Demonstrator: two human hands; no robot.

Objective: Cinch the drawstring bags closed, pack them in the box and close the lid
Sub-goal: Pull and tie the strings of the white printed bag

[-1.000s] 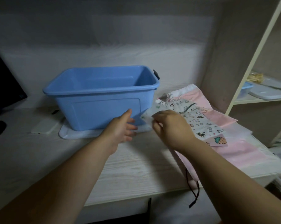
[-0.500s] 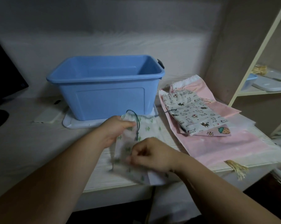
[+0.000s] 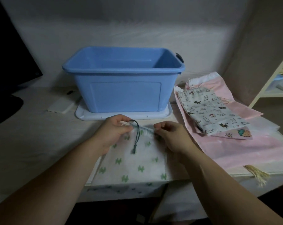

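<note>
Dim room, pale wood-grain bench point(image 3: 40, 135) against a grey wall. Left hand point(image 3: 114, 129): fingers point(image 3: 121, 120) curled, pinching the gathered top hem of the white bag with green print point(image 3: 137, 163) at its left end, where the dark green drawstring point(image 3: 136, 135) loops out. The cord's knotted tail lies down over the face of the bag. Right hand point(image 3: 171, 135): fingers point(image 3: 162, 125) curled, pinching the same hem at its right end. The hem is bunched between the two hands. The bag lies flat at the near edge of the bench, its lower end drooping over that edge. Just beyond the hands stands the blue box point(image 3: 124, 88), open-topped, with a dark handle clip at its far right rim. It stands on a pale lid point(image 3: 82, 114) that lies flat on the bench. Right of the box: cat-print bag point(image 3: 210, 111) lying across a larger pink bag point(image 3: 251, 143), drawstring mouths toward the far side. A strawberry-print bag point(image 3: 240, 134) pokes out from under the near end of the cat-print bag. A straw-coloured tassel point(image 3: 258, 174) hangs over the near bench edge at the right. Left of the lid, just beside it: a flat white slab point(image 3: 61, 105), make unclear. Far left: dark monitor point(image 3: 10, 54). Far right: cream shelf frame point(image 3: 267, 75), contents too blurred to identify.
</note>
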